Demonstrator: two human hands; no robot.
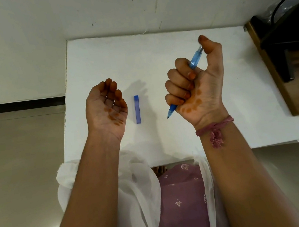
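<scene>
The blue mechanical pencil [195,58] was gripped in the right hand, raised above the white desk [100,53].

At the far left lay a pale tiled floor [17,148], with the desk's left edge beside it. The left hand [106,107] hung over the left part of the desk, palm turned up. Its fingers [111,87] were loosely curled and held nothing, and orange dots marked the palm.

Just to the right of it, a slim blue lead case [137,109] lay flat on the desk, lengthwise away from the person. It sat between the two hands and touched neither.

Further right, the right hand [196,86] was raised with its palm side toward the camera. Its four fingers [177,83] were wrapped tightly round the pencil's barrel. The pencil ran slantwise through the fist: its tip stuck out below, toward the lead case, and its clear upper end rose toward the thumb [206,44], which met the top end. A pink thread band [215,124] was knotted round that wrist.

At the right edge stood dark wooden furniture [275,71], beside the desk.
</scene>
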